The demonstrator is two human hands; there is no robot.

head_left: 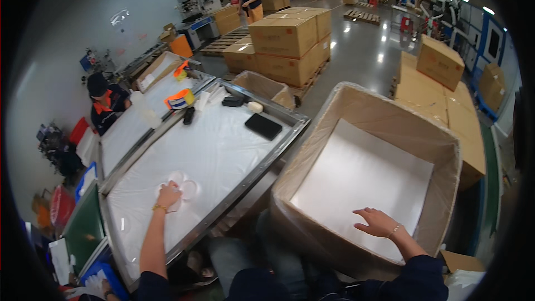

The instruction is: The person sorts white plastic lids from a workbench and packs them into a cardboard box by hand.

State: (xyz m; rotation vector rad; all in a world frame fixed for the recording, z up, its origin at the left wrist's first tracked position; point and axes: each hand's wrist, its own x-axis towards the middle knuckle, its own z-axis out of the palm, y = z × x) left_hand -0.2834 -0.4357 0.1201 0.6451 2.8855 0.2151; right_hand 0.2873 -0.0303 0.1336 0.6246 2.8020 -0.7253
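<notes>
On the plastic-covered worktable, my left hand (169,194) is closed at a small cluster of pale, round, cup-like pieces (190,190). Its fingers are bent onto one of them, and their tips are partly hidden. To the right, my right hand (378,223) is open, fingers apart and holding nothing. It hovers over a white sheet (362,173) that lies flat inside a large carton (365,97) lined with clear plastic. What lies under the sheet is hidden.
A black phone (263,127), a dark small object (233,101) and an orange-and-blue tape roll (179,100) lie along the table's far side. A metal rim (245,173) edges the table (150,234). A co-worker (103,100) sits at left. Stacked cartons (284,36) stand beyond.
</notes>
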